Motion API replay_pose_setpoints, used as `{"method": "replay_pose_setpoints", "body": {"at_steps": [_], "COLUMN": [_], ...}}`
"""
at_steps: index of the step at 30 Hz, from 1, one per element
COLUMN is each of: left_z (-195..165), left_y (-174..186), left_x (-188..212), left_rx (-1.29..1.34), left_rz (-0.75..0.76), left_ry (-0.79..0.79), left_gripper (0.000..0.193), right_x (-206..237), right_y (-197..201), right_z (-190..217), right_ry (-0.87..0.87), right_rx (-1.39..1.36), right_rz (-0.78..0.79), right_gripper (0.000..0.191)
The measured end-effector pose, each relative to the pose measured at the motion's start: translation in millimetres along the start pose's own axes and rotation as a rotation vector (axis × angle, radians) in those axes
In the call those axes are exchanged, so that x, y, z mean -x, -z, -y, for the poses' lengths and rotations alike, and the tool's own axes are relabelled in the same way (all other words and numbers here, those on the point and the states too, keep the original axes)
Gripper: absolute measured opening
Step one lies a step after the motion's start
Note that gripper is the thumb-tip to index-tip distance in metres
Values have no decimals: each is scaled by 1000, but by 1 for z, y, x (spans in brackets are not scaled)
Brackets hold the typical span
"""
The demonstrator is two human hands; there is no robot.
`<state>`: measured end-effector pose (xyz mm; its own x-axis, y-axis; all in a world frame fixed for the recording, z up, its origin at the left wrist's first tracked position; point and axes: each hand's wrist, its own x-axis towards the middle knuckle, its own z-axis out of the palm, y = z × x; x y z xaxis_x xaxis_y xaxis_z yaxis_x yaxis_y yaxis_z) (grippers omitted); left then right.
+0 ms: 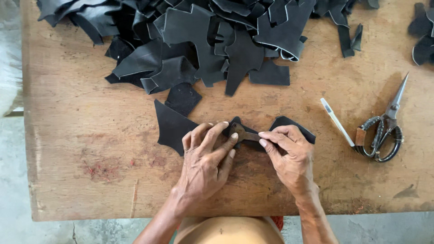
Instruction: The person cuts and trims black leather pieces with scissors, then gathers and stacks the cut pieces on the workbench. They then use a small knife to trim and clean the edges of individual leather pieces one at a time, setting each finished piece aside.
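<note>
A black leather piece [174, 126] lies flat on the wooden table [77, 135], running from left of my hands to a corner at the right. My left hand [205, 158] presses down on it with spread fingers, the fingertips against a small brown template [239, 132] laid on the leather. My right hand [289, 153] pinches the right end of that brown template between thumb and forefinger. Part of the leather is hidden under both hands.
A large heap of black leather offcuts [203, 36] covers the far side of the table. A white pen [337, 122] and metal scissors [384, 131] lie to the right. More black scraps [422, 31] sit at the far right corner. The table's front edge runs just below my wrists.
</note>
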<state>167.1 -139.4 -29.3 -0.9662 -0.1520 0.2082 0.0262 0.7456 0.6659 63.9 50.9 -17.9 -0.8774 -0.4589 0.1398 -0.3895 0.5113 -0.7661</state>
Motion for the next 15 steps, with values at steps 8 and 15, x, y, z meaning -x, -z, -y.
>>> {"method": "replay_pose_setpoints", "body": {"at_steps": [8,15], "left_z": [-1,-11], "left_y": [-20,-37], "left_x": [0,1], "left_rx": [-143,-218], "left_rz": [-15,215], "left_ry": [-4,-140], "left_gripper": [33,70], "right_x": [4,0], "right_y": [-5,10], "right_z": [-5,-1], "right_ry": [1,9], "right_rx": [31,28], "right_rz": [-5,52], "right_gripper": [18,14]}}
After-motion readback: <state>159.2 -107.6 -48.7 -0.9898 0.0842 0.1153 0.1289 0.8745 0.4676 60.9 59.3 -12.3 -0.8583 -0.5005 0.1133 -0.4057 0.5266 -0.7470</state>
